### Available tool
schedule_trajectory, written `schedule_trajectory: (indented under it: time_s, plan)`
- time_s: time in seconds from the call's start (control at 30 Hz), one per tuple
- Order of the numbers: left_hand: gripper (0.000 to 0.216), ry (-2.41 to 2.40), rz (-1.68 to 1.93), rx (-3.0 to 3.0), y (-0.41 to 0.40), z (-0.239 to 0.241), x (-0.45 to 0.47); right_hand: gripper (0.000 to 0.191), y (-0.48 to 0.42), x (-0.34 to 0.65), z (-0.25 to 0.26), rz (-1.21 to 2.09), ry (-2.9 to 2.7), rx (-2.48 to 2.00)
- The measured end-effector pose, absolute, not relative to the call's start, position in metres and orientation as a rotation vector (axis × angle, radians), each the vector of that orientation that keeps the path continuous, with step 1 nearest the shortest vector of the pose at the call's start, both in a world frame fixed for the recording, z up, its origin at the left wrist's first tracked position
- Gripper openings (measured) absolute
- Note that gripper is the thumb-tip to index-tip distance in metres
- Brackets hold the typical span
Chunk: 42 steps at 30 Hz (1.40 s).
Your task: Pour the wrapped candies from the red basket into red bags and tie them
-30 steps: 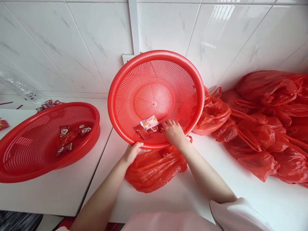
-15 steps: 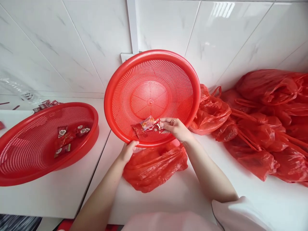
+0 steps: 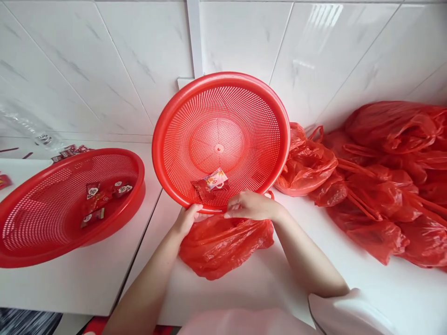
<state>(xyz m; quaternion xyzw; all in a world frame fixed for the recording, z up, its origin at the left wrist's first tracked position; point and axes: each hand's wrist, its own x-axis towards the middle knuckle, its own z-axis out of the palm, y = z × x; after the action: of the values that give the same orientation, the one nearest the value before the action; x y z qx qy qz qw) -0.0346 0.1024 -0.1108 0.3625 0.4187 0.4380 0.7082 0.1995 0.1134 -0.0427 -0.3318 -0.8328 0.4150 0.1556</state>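
A round red plastic basket (image 3: pixel 219 149) with perforated walls is tilted toward me. My left hand (image 3: pixel 187 221) is closed on its front rim, thumb on top. Low inside the basket lie small sachets, a red one (image 3: pixel 203 190) and a pale pink-and-orange one (image 3: pixel 216 178). My right hand (image 3: pixel 252 205) is at the front rim, right of the sachets and above the red plastic bag (image 3: pixel 223 246). Its fingers are bent together and point left; what they hold, if anything, is hidden. Crumpled, the bag lies on the white table below the basket.
To the left a second red basket (image 3: pixel 70 179) stands tilted, with several red packets (image 3: pixel 101 200) inside. Many filled red plastic bags (image 3: pixel 380 186) are heaped at the right against the tiled wall (image 3: pixel 240 37). A dark seam (image 3: pixel 139 242) divides the tables.
My right hand has moved down from inside the basket to its front rim, above the bag. The small red packet it held is out of sight. My left hand stays on the rim.
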Motion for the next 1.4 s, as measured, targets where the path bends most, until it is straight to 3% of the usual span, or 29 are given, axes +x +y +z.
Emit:
schedule_trajectory:
  time_s: [0.13, 0.2, 0.27, 0.33, 0.53, 0.7, 0.8, 1.13, 1.4]
  plan:
    - [0.035, 0.974, 0.957, 0.813, 0.099, -0.109, -0.031, 0.021, 0.113, 0.186, -0.045, 0.569, -2.303, -1.096]
    - [0.035, 0.975, 0.926, 0.831, 0.096, -0.108, -0.029, 0.032, 0.116, 0.181, -0.051, 0.323, -2.311, -1.140]
    - [0.035, 0.965, 0.891, 0.839, 0.093, -0.108, -0.026, 0.041, 0.120, 0.179, -0.057, 0.142, -2.376, -1.188]
    - [0.036, 0.957, 0.876, 0.838, 0.091, -0.107, -0.025, 0.038, 0.124, 0.179, -0.063, 0.097, -2.429, -1.240]
    - [0.026, 0.998, 0.878, 0.840, 0.093, -0.104, -0.027, 0.025, 0.136, 0.192, -0.072, 0.506, -2.005, -1.444]
    - [0.027, 0.968, 0.940, 0.835, 0.098, -0.110, -0.032, 0.028, 0.145, 0.203, -0.075, 1.203, -1.511, -1.143]
    - [0.029, 0.944, 0.963, 0.838, 0.100, -0.113, -0.034, 0.033, 0.144, 0.202, -0.071, 1.452, -1.326, -0.992]
    - [0.033, 0.991, 0.934, 0.801, 0.098, -0.112, -0.035, 0.027, 0.137, 0.200, -0.065, 1.441, -1.360, -0.984]
    - [0.038, 1.079, 0.947, 0.758, 0.102, -0.117, -0.036, 0.028, 0.126, 0.201, -0.054, 1.283, -1.898, -0.979]
